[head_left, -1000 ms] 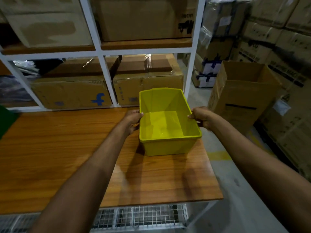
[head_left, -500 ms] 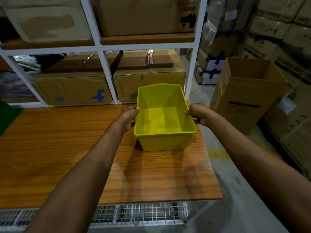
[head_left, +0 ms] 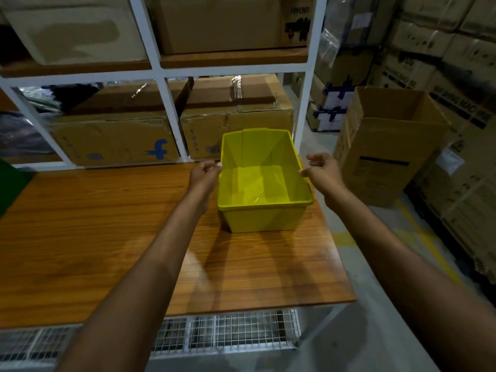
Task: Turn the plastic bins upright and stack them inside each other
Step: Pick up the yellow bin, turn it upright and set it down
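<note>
One yellow plastic bin (head_left: 261,218) stands upright on the wooden table (head_left: 107,237), near its right end, with its open top facing up and nothing inside. My left hand (head_left: 204,175) is at the bin's left rim, fingers curled, thumb tip touching the rim edge; whether it still grips is unclear. My right hand (head_left: 323,171) hovers just off the right rim with fingers spread and nothing in it. A green object (head_left: 10,185), partly cut off, lies at the table's far left edge.
White shelving (head_left: 304,111) behind the table holds cardboard boxes (head_left: 115,140). An open tall carton (head_left: 386,146) stands on the floor right of the table, with stacked cartons behind it. The table's right edge is close to the bin. Wire mesh (head_left: 228,334) runs below the front edge.
The bin was lowered and set on the table. My right hand has come off the right rim and spread its fingers; my left hand has loosened at the left rim.
</note>
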Tool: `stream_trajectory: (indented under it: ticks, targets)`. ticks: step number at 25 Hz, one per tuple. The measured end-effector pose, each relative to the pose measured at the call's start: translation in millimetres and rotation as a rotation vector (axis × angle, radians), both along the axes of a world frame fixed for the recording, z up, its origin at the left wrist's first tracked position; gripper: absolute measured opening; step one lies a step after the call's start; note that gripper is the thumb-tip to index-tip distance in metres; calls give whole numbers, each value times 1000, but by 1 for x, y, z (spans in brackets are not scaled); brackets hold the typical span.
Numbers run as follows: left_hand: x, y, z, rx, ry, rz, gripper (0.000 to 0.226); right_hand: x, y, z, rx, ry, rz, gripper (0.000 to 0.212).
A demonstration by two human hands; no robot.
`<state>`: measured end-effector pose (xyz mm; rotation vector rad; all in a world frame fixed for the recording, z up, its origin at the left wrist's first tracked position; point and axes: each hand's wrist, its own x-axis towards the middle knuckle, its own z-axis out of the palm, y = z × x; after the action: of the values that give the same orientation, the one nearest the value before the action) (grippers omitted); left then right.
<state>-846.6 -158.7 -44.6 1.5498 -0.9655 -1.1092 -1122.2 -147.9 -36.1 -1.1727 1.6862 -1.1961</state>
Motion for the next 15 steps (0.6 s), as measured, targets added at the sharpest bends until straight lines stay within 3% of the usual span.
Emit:
stream_trajectory:
  ticks: [3, 7, 15]
  targets:
    - [0, 44, 11, -219, -84, 2, 35, 10, 49, 7, -196, 51, 93, 36]
    - [-3, 116, 13, -383, -274, -57, 31, 25, 109, 9, -284, 78, 261, 29]
    - [-5, 254, -16, -386, -666, 111, 47, 72, 189, -22, -204, -15, 521, 30]
